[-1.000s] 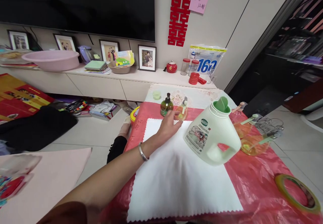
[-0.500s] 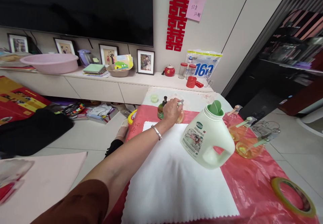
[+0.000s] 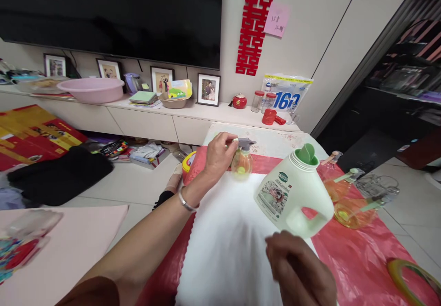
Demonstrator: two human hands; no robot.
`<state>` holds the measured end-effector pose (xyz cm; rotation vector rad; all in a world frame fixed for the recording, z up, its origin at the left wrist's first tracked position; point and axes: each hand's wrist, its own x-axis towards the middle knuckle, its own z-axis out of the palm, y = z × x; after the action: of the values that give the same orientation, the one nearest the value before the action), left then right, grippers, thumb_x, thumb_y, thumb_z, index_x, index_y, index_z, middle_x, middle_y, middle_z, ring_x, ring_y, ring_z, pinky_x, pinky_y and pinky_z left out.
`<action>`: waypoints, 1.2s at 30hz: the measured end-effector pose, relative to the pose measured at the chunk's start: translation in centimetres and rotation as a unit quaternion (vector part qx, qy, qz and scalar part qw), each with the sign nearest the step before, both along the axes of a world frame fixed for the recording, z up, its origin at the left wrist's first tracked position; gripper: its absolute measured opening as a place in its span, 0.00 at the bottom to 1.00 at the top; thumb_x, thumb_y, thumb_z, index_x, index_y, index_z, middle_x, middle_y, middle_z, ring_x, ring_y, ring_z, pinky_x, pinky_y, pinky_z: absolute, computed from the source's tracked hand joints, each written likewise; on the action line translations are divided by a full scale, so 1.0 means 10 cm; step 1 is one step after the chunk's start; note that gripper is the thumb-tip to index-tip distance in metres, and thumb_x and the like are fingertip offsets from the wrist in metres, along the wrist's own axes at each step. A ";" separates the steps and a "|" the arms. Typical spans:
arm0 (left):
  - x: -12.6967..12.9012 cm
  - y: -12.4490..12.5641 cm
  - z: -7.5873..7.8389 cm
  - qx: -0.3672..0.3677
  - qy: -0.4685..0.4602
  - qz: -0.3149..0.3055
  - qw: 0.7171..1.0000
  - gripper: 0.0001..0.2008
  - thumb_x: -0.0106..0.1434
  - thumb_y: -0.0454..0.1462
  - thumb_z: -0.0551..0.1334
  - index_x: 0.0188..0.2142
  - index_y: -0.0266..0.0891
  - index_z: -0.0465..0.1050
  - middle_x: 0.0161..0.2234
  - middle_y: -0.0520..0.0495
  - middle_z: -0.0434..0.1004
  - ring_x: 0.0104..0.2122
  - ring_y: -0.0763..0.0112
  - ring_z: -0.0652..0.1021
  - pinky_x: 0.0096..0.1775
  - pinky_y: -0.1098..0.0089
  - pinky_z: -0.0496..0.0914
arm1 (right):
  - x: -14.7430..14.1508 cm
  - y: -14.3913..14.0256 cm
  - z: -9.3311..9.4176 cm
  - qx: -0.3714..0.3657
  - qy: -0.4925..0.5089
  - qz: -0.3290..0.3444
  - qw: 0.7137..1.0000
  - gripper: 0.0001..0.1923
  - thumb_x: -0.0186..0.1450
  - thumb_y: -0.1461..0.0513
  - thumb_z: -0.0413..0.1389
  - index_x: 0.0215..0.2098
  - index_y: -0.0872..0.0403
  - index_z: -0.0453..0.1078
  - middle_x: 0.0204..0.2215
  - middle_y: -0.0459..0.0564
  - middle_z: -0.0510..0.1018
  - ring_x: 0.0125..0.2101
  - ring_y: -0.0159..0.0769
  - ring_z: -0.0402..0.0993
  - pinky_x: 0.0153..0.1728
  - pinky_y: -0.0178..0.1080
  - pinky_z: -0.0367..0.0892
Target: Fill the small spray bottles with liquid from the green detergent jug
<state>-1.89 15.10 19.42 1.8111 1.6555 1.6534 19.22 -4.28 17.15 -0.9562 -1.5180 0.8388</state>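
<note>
A: Where are the hands sitting right now?

B: The left hand (image 3: 217, 154) is reaching toward the centre of the frame, its fingers closing around the pump head of a small clear pump bottle (image 3: 241, 163) with yellowish liquid in it. That bottle is showing just above the far edge of the white cloth (image 3: 227, 232), at the middle of the frame; whether it is lifted or resting, I cannot tell.

A: And the other one?

B: The right hand (image 3: 299, 269) is hovering at the lower right of centre, blurred, fingers curled loosely and gripping nothing. It is sitting just below the big pale green detergent jug (image 3: 296, 193), not touching it as far as I can see.

A: What is lying around them?

B: The jug is leaning, with its green spout pointing up, on the counter (image 3: 351, 255) under a red plastic sheet. To the right, more pump bottles with orange liquid (image 3: 347, 205) are lying on their sides. A tape roll (image 3: 413, 274) is showing at the lower right corner.
</note>
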 end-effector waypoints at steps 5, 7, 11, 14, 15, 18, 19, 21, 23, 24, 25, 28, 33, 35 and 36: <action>-0.23 -0.64 -0.08 -0.048 -0.075 -0.074 0.993 0.07 0.65 0.38 0.64 0.41 0.42 0.80 0.35 0.51 0.84 0.34 0.70 0.80 0.38 0.69 0.74 | -0.18 0.45 -0.54 -0.026 -0.010 -0.106 0.994 0.17 0.68 0.49 0.64 0.52 0.45 0.77 0.51 0.51 0.75 0.46 0.44 0.74 0.46 0.45 0.74; -0.27 -0.86 -0.20 -0.073 -0.101 -0.100 0.987 0.08 0.66 0.40 0.64 0.42 0.42 0.80 0.35 0.50 0.84 0.33 0.69 0.81 0.38 0.68 0.74 | -0.25 0.54 -0.73 -0.059 -0.013 -0.092 0.994 0.24 0.67 0.47 0.65 0.58 0.45 0.74 0.58 0.51 0.72 0.55 0.48 0.72 0.54 0.49 0.72; -0.28 -1.16 -0.50 -0.088 -0.138 -0.159 0.973 0.07 0.66 0.40 0.65 0.41 0.41 0.80 0.37 0.48 0.83 0.35 0.68 0.80 0.42 0.66 0.75 | -0.36 0.55 -0.92 -0.081 -0.017 -0.063 0.995 0.25 0.66 0.46 0.64 0.56 0.49 0.75 0.55 0.54 0.74 0.54 0.49 0.72 0.56 0.50 0.69; -0.26 -1.27 -0.67 -0.088 -0.166 -0.178 0.966 0.07 0.68 0.40 0.66 0.43 0.42 0.80 0.39 0.47 0.82 0.38 0.68 0.79 0.44 0.66 0.74 | -0.39 0.53 -0.93 -0.081 -0.027 -0.058 0.995 0.19 0.69 0.47 0.62 0.49 0.51 0.76 0.48 0.53 0.77 0.49 0.46 0.75 0.53 0.47 0.70; -0.25 -1.29 -0.70 -0.084 -0.177 -0.182 0.964 0.07 0.68 0.40 0.66 0.44 0.42 0.80 0.39 0.47 0.81 0.39 0.68 0.79 0.45 0.66 0.73 | -0.40 0.52 -0.93 -0.080 -0.030 -0.055 0.995 0.19 0.69 0.47 0.62 0.48 0.51 0.77 0.48 0.53 0.77 0.48 0.45 0.75 0.52 0.46 0.70; -0.22 -1.33 -0.75 -0.062 -0.195 -0.209 0.956 0.07 0.70 0.41 0.66 0.45 0.43 0.79 0.39 0.47 0.80 0.40 0.68 0.78 0.45 0.66 0.72 | -0.41 0.52 -0.91 -0.070 -0.041 -0.043 0.996 0.21 0.66 0.48 0.64 0.52 0.51 0.76 0.50 0.52 0.77 0.51 0.46 0.74 0.54 0.44 0.70; -0.21 -1.34 -0.76 -0.054 -0.198 -0.220 0.954 0.07 0.70 0.41 0.65 0.45 0.43 0.79 0.39 0.47 0.79 0.40 0.68 0.78 0.46 0.66 0.72 | -0.42 0.52 -0.91 -0.066 -0.045 -0.043 0.996 0.22 0.66 0.48 0.65 0.52 0.50 0.76 0.50 0.52 0.77 0.50 0.45 0.74 0.53 0.43 0.70; -0.18 -1.36 -0.80 -0.032 -0.209 -0.233 0.949 0.10 0.70 0.43 0.66 0.46 0.43 0.79 0.41 0.46 0.79 0.42 0.66 0.77 0.48 0.65 0.72 | -0.43 0.51 -0.91 -0.061 -0.047 -0.053 0.996 0.21 0.66 0.49 0.65 0.52 0.51 0.76 0.48 0.51 0.77 0.47 0.42 0.75 0.50 0.41 0.71; -0.15 -1.39 -0.89 -0.023 -0.232 -0.228 0.945 0.16 0.70 0.47 0.65 0.52 0.43 0.76 0.46 0.44 0.77 0.46 0.63 0.77 0.50 0.62 0.71 | -0.43 0.51 -0.93 -0.062 -0.036 -0.070 0.995 0.20 0.67 0.49 0.64 0.51 0.53 0.76 0.45 0.51 0.78 0.44 0.41 0.75 0.45 0.40 0.72; -0.13 -1.41 -0.97 -0.029 -0.244 -0.222 0.944 0.20 0.70 0.49 0.63 0.55 0.43 0.73 0.50 0.42 0.75 0.47 0.62 0.76 0.52 0.60 0.71 | -0.43 0.52 -0.94 -0.064 -0.028 -0.075 0.995 0.21 0.67 0.49 0.64 0.51 0.53 0.76 0.44 0.52 0.78 0.43 0.41 0.75 0.44 0.40 0.72; -0.11 -1.43 -1.05 -0.045 -0.251 -0.220 0.942 0.22 0.71 0.50 0.61 0.59 0.44 0.70 0.53 0.41 0.73 0.49 0.60 0.76 0.53 0.58 0.71 | -0.42 0.52 -0.94 -0.064 -0.021 -0.080 0.994 0.21 0.67 0.49 0.65 0.50 0.54 0.76 0.43 0.53 0.79 0.43 0.42 0.76 0.43 0.40 0.73; -0.02 -1.46 -1.31 -0.089 -0.208 -0.262 0.938 0.31 0.66 0.48 0.66 0.64 0.43 0.62 0.58 0.38 0.68 0.56 0.53 0.74 0.58 0.52 0.69 | -0.41 0.54 -0.95 -0.062 -0.002 -0.086 0.994 0.22 0.64 0.49 0.66 0.48 0.56 0.76 0.41 0.54 0.79 0.43 0.44 0.76 0.41 0.41 0.74; 0.26 -1.34 -1.46 -0.121 -0.105 -0.306 0.939 0.33 0.48 0.43 0.76 0.53 0.41 0.71 0.50 0.41 0.77 0.53 0.48 0.76 0.59 0.48 0.68 | -0.44 0.54 -0.98 -0.052 0.020 -0.088 0.995 0.19 0.64 0.52 0.67 0.47 0.54 0.76 0.49 0.54 0.75 0.47 0.42 0.74 0.45 0.41 0.74; 0.35 -1.29 -1.42 -0.147 -0.088 -0.311 0.935 0.27 0.49 0.43 0.75 0.47 0.40 0.74 0.45 0.43 0.80 0.49 0.49 0.78 0.57 0.51 0.70 | -0.44 0.54 -1.00 -0.050 0.026 -0.087 0.995 0.18 0.64 0.53 0.68 0.48 0.53 0.76 0.50 0.53 0.73 0.48 0.41 0.74 0.47 0.42 0.74; 0.38 -1.27 -1.41 -0.156 -0.088 -0.309 0.934 0.25 0.49 0.44 0.75 0.46 0.40 0.75 0.44 0.43 0.80 0.48 0.50 0.79 0.55 0.52 0.71 | -0.44 0.54 -1.01 -0.050 0.030 -0.085 0.995 0.18 0.64 0.54 0.68 0.48 0.53 0.76 0.49 0.53 0.73 0.48 0.41 0.74 0.48 0.42 0.74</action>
<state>1.90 2.36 5.35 1.7150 1.0393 1.1575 14.85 1.14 7.10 -1.1074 -1.3331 0.8189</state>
